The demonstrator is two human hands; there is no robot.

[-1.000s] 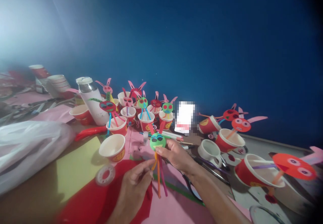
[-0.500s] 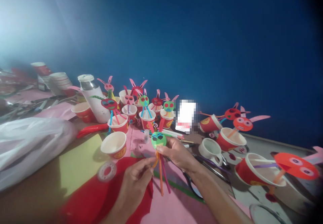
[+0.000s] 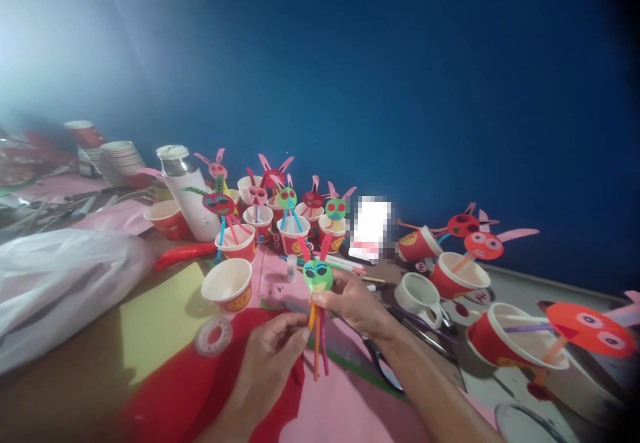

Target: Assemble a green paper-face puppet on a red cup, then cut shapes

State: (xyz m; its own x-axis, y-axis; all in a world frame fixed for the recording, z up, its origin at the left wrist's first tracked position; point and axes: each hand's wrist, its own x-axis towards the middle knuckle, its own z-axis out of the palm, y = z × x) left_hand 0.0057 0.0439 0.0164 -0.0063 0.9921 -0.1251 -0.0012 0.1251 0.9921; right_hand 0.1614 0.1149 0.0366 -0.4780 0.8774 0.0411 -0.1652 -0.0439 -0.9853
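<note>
My right hand [image 3: 353, 306] pinches a green paper rabbit face [image 3: 317, 274] with red ears at its lower edge, where several coloured straws [image 3: 318, 346] hang down. My left hand [image 3: 267, 363] is closed, its fingertips pinching the orange straw just under the face. An empty red paper cup [image 3: 227, 284] stands left of the face, and a roll of clear tape [image 3: 213, 336] lies below that cup.
Several red cups with straw-mounted paper faces [image 3: 285, 220] stand behind, more lie tipped at right [image 3: 515, 343]. A white bottle [image 3: 187, 193], a plastic bag [image 3: 60, 283], scissors [image 3: 395, 356], markers [image 3: 345, 266], and yellow, red and pink paper sheets [image 3: 155, 316] cover the table. A blue wall is behind.
The green face has risen slightly and turned more upright. The straws now hang closer together. Both hands keep their hold.
</note>
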